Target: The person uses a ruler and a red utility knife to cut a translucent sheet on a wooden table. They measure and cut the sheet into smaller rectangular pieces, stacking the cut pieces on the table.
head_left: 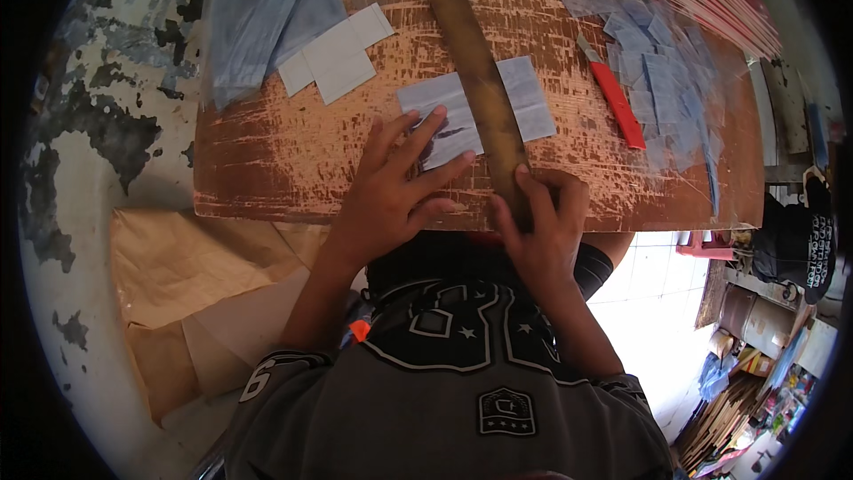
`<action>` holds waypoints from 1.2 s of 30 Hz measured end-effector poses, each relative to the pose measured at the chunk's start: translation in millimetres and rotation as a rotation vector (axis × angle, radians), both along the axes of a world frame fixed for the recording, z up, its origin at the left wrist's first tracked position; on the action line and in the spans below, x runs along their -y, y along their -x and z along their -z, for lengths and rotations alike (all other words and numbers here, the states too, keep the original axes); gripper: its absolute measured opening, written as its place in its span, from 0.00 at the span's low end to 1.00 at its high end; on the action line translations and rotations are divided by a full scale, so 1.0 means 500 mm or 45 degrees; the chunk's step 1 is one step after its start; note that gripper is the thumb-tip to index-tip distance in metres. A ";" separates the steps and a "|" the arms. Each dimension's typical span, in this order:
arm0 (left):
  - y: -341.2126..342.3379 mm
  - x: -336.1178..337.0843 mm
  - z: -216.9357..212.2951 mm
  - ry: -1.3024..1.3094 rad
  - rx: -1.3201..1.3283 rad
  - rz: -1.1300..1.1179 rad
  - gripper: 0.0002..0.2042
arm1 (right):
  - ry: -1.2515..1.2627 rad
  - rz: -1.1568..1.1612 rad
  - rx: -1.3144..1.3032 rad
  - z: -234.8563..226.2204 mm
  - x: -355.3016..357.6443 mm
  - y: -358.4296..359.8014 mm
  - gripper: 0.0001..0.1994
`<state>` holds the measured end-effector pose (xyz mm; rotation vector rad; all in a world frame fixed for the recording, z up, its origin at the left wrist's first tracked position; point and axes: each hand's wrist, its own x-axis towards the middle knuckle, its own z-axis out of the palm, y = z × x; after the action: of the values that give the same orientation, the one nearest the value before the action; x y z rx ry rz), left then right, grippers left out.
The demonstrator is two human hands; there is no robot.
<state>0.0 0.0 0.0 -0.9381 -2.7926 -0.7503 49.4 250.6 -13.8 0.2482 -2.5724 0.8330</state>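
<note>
One long brown strip (480, 71) crosses one pale sheet (531, 98), upper centre; one red-handled knife (617, 102), upper right. Left hand (391, 169), fingers spread, touches the sheet; right hand (551, 218) grips the strip's lower end.

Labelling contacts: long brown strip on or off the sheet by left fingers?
On: the strip crosses the sheet, which shows on both sides; the right hand touches its lower end.

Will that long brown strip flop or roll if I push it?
The long brown strip looks nearly straight, so it's probably stiff. It's flat, so likely won't roll. It might slide, as a thin sheet lies under it.
</note>
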 end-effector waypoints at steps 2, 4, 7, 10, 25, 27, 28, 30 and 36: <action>-0.004 -0.010 -0.005 0.036 -0.025 -0.094 0.29 | -0.014 0.001 -0.010 0.000 -0.001 0.002 0.24; -0.001 -0.003 -0.006 0.084 -0.059 -0.159 0.27 | -0.032 0.008 -0.019 0.001 0.003 0.003 0.24; -0.001 0.009 -0.010 0.098 -0.074 -0.215 0.26 | -0.042 0.008 -0.025 0.003 0.001 -0.001 0.24; -0.005 0.028 -0.011 0.107 -0.128 -0.273 0.26 | -0.035 0.003 -0.024 0.003 -0.001 -0.002 0.24; 0.007 -0.004 -0.005 0.169 -0.145 -0.326 0.29 | -0.014 0.008 -0.016 0.002 0.002 -0.002 0.24; 0.004 0.004 -0.006 0.139 -0.149 -0.361 0.27 | 0.005 0.011 -0.019 0.002 0.001 -0.003 0.24; 0.002 0.014 -0.004 0.111 -0.157 -0.380 0.26 | 0.015 0.011 -0.026 0.004 -0.001 -0.002 0.24; -0.001 0.029 0.002 0.037 -0.183 -0.425 0.25 | 0.019 0.015 -0.032 0.007 -0.003 -0.002 0.23; 0.015 0.000 -0.008 -0.180 -0.165 -0.396 0.22 | 0.009 0.014 -0.003 0.010 -0.001 -0.002 0.25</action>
<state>-7.6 0.2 3.8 -0.4936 -2.6418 -0.7943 50.2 251.2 -18.9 0.2329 -2.5656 0.8371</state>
